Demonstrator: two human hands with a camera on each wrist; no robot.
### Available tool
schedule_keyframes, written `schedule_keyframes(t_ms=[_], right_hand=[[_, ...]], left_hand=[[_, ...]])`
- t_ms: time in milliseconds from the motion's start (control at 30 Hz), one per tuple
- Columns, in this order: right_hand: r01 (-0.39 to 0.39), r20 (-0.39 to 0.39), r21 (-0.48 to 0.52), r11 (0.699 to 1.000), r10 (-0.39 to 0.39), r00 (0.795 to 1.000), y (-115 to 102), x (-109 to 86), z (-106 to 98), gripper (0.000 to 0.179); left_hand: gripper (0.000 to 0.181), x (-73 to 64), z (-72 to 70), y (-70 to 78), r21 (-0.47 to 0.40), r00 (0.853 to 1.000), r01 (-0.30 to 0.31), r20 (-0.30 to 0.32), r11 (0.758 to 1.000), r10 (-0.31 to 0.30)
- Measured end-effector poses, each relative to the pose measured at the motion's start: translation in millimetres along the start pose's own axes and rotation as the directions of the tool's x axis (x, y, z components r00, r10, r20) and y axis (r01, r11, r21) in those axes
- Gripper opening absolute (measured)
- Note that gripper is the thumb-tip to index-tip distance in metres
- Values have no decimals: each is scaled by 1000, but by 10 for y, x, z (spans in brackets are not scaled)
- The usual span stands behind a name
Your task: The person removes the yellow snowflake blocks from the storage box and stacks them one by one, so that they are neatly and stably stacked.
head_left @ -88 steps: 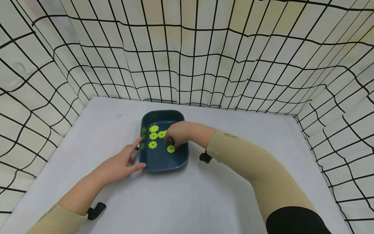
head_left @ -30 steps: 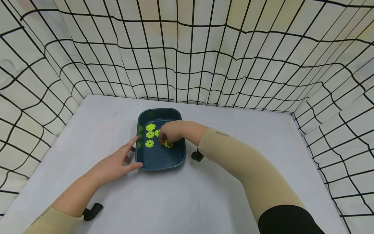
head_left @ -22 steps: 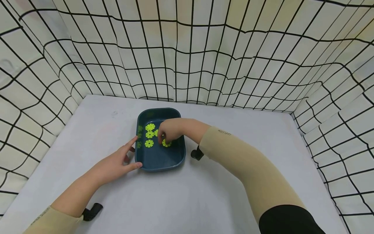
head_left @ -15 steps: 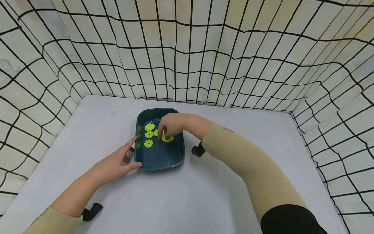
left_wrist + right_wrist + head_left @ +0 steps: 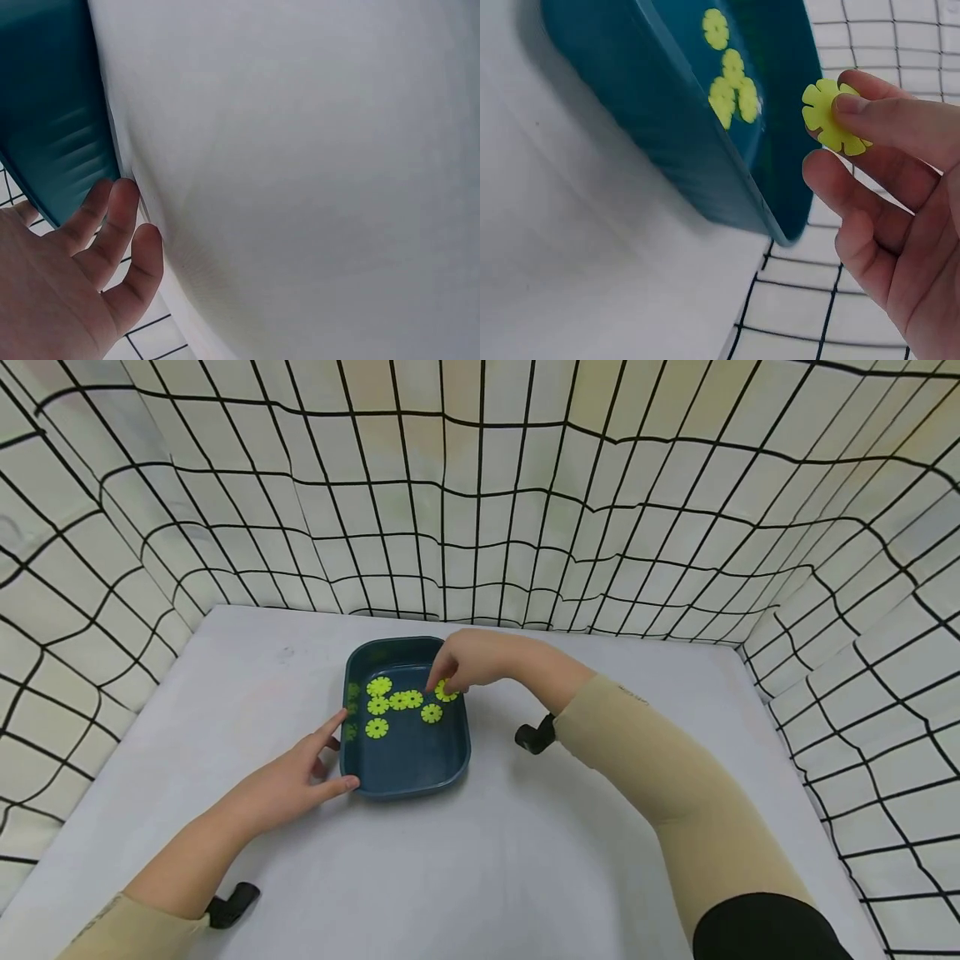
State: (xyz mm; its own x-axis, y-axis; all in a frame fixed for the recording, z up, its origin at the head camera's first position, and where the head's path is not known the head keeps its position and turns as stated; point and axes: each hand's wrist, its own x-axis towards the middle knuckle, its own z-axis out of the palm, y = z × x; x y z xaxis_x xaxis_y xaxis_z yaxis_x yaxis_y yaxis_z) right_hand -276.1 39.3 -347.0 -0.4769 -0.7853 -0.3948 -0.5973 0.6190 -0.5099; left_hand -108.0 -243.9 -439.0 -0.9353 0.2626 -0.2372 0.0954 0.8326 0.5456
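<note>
A dark teal tray (image 5: 405, 777) lies on the white surface, with several yellow-green notched plastic discs (image 5: 377, 727) flat on its floor. My right hand (image 5: 480, 658) is over the tray's far right part. Between thumb and fingers it pinches one notched disc (image 5: 831, 116), which the right wrist view shows raised beside the tray wall. Another loose disc (image 5: 431, 713) lies just below that hand. At the tray's left side, my left hand (image 5: 296, 781) rests with fingers spread, thumb and forefinger at the rim; its other fingers (image 5: 124, 206) are loosely bent near the outer wall.
Black netting (image 5: 480, 539) over white sheeting stands behind the table (image 5: 480, 877) and along both sides. Each wrist carries a small black camera mount, one near the left forearm (image 5: 180, 860) and one under the right sleeve (image 5: 637, 752).
From low among the discs, my right hand has moved up and right, lifting a disc. Discs it covered are now visible in the tray. My left hand stays at the rim.
</note>
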Motion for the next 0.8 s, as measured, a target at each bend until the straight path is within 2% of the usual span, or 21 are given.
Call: schedule_keyframes(t_ms=[133, 267, 567, 800], right_hand=[[-28, -35, 40, 999, 29, 999, 129, -151, -22, 22], [-91, -35, 85, 992, 94, 995, 250, -298, 3, 21], [-172, 50, 217, 961, 165, 985, 650, -538, 225, 23], [-222, 103, 254, 941, 202, 974, 934, -627, 433, 25]], left_hand=[[106, 3, -5, 15, -2, 1000, -6, -1, 1000, 6], [105, 1, -10, 34, -21, 1000, -13, 2, 1000, 13], [104, -4, 15, 15, -71, 1000, -26, 12, 997, 27], [105, 10, 6, 10, -67, 1000, -26, 13, 997, 26]])
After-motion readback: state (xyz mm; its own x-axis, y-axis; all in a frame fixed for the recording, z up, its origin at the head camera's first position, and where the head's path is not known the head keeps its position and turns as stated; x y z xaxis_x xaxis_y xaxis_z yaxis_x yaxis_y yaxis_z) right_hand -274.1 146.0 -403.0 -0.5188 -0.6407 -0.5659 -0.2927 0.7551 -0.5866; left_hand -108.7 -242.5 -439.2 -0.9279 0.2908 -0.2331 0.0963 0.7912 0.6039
